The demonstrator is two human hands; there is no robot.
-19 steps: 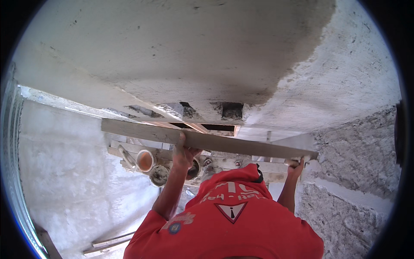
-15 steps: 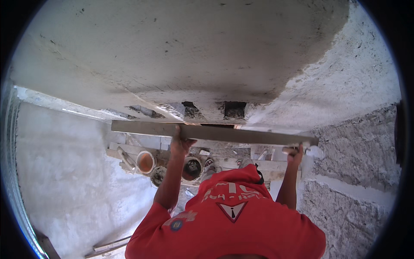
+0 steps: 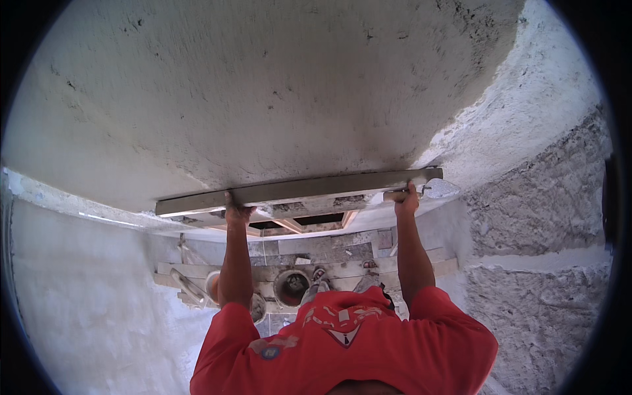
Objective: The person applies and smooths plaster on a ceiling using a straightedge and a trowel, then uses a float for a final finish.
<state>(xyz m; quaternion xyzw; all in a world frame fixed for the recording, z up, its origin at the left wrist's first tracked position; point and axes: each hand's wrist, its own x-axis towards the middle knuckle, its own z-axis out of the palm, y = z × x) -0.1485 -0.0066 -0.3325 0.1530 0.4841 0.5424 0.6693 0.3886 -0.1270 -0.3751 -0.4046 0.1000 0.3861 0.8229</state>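
Your 2 hands are set well apart on 1 long board (image 3: 316, 189). Your left hand (image 3: 237, 212) pinches its lower edge near the left end, thumb up the near face, fingers curled beneath. Your right hand (image 3: 407, 200) is closed around the handle of 1 trowel (image 3: 442, 189), with thumb raised against the board near its right end; the trowel's blade points outward, past that end.

Change noted: within the last 0.5 s you have extended your arms and brought the board up and forward. It was below the wall openings; it now lies across the foot of the grey plaster (image 3: 283, 105), above them. Its right end sits higher in view than its left. In my judgement the upper edge bears on the plaster, so the board is now placed to work that surface rather than being carried; pressure cannot be read.

Right of the plaster, a paler rough-coated strip (image 3: 530, 92) remains uncovered. Beneath the board, a wooden frame (image 3: 289, 225) borders dark openings. Lower down, your sandalled feet (image 3: 319, 272) stand on planks (image 3: 442, 266). A dark bucket (image 3: 280, 288) is just beside them, left; an orange-lined pail (image 3: 212, 284) is partly hidden by your left forearm. Far right stands a rough grey wall (image 3: 526, 210).
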